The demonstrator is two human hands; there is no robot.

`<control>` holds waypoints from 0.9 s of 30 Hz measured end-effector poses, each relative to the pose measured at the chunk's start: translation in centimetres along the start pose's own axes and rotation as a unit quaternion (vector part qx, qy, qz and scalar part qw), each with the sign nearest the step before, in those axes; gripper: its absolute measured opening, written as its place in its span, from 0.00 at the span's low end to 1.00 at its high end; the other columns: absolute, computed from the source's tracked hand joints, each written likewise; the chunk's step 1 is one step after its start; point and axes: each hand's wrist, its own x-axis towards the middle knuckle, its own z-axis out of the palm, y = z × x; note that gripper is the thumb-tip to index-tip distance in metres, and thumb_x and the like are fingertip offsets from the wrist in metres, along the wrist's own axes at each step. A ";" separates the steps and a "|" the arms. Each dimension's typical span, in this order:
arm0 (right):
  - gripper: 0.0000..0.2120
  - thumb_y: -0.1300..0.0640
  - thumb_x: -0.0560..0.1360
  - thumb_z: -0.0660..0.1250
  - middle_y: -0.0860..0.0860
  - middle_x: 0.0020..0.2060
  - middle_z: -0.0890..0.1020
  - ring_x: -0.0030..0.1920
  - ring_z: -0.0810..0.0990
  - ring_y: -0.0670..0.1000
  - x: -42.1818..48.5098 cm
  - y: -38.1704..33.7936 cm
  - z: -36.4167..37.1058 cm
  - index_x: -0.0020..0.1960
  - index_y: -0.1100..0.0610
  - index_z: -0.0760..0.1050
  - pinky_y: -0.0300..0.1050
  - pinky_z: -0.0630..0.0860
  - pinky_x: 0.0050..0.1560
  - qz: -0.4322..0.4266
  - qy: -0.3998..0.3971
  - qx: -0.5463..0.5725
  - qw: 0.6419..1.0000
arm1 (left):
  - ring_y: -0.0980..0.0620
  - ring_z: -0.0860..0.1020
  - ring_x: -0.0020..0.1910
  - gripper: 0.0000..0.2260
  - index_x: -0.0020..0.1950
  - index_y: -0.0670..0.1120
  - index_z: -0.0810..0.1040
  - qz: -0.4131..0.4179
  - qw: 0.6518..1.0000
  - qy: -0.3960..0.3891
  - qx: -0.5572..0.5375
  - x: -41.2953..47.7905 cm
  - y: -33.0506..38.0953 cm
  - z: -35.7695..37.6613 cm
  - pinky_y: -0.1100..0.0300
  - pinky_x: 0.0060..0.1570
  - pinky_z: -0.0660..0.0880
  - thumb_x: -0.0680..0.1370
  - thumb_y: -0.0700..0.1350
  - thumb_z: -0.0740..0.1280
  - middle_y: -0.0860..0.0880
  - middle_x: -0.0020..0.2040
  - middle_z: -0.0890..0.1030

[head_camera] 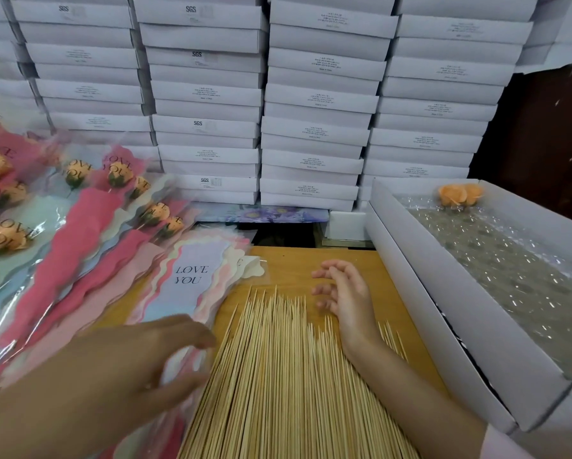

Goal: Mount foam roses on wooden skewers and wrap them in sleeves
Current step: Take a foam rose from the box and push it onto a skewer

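A wide heap of wooden skewers [271, 369] lies on the table in front of me, tips pointing away. My right hand [342, 293] hovers over the skewer tips, fingers loosely curled, holding nothing. My left hand [145, 362] is blurred at the lower left, thumb and fingers spread in an open arc over the edge of a stack of "LOVE YOU" sleeves [192, 283]. Two orange foam roses [460, 195] lie at the far end of an open white box [407, 260] lined with bubble wrap. Several wrapped roses [79, 207] are piled at the left.
A wall of stacked white cartons [311, 104] stands behind the wooden table [298, 263]. The open box takes up the right side. A small flower-printed card [271, 214] lies at the foot of the cartons.
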 end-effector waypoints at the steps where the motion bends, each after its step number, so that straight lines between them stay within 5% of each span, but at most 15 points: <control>1: 0.09 0.63 0.82 0.57 0.50 0.40 0.83 0.32 0.80 0.45 0.0 0.0 0.0 0.49 0.56 0.76 0.39 0.73 0.30 0.000 -0.001 -0.001 1.000 | 0.69 0.72 0.51 0.12 0.57 0.69 0.67 0.020 1.000 0.009 -0.012 0.6 1.2 -0.5 0.69 0.49 0.71 0.76 0.70 0.55 0.68 0.53 0.73; 4: 0.10 0.64 0.81 0.57 0.49 0.38 0.83 0.32 0.79 0.44 -0.1 -0.1 0.1 0.48 0.56 0.76 0.38 0.73 0.30 0.000 -0.008 -0.007 1.000 | 0.62 0.74 0.40 0.11 0.47 0.59 0.71 0.057 0.996 0.049 -0.039 2.8 4.9 -1.7 0.67 0.38 0.70 0.77 0.63 0.57 0.60 0.40 0.76; 7: 0.11 0.65 0.81 0.57 0.48 0.36 0.83 0.32 0.79 0.44 -0.2 -0.1 0.1 0.47 0.56 0.77 0.38 0.73 0.30 0.001 -0.013 -0.017 1.000 | 0.56 0.73 0.37 0.12 0.41 0.51 0.69 0.012 0.996 0.059 -0.066 5.4 6.0 -1.0 0.59 0.38 0.70 0.80 0.56 0.58 0.55 0.36 0.74; 14: 0.12 0.65 0.81 0.57 0.47 0.32 0.82 0.32 0.79 0.44 -0.3 -0.1 0.1 0.45 0.57 0.77 0.36 0.73 0.31 -0.004 -0.035 -0.045 0.998 | 0.57 0.73 0.33 0.16 0.33 0.53 0.65 -0.032 0.987 0.082 -0.134 7.5 5.1 2.5 0.66 0.29 0.61 0.81 0.53 0.60 0.55 0.30 0.72; 21: 0.12 0.62 0.81 0.57 0.47 0.33 0.82 0.33 0.79 0.44 -1.5 -1.4 1.1 0.44 0.55 0.76 0.35 0.72 0.32 -0.015 -0.111 -0.148 0.983 | 0.58 0.72 0.35 0.15 0.36 0.53 0.66 -0.025 0.986 0.101 -0.128 7.1 5.0 3.1 0.63 0.33 0.65 0.82 0.55 0.57 0.57 0.33 0.73; 24: 0.10 0.57 0.81 0.58 0.47 0.36 0.82 0.34 0.80 0.44 -2.8 -3.8 2.0 0.46 0.53 0.77 0.38 0.74 0.35 0.000 -0.196 -0.288 0.937 | 0.57 0.72 0.35 0.14 0.37 0.52 0.67 -0.022 0.987 0.106 -0.122 7.0 5.2 3.0 0.62 0.33 0.65 0.82 0.54 0.57 0.57 0.33 0.72; 27: 0.08 0.51 0.80 0.60 0.46 0.40 0.83 0.41 0.81 0.46 -5.4 -7.2 2.5 0.47 0.49 0.76 0.49 0.78 0.45 -0.053 -0.284 -0.476 0.831 | 0.57 0.73 0.38 0.11 0.42 0.53 0.72 -0.016 0.985 0.107 -0.135 6.9 5.3 2.9 0.61 0.37 0.70 0.81 0.53 0.57 0.57 0.36 0.76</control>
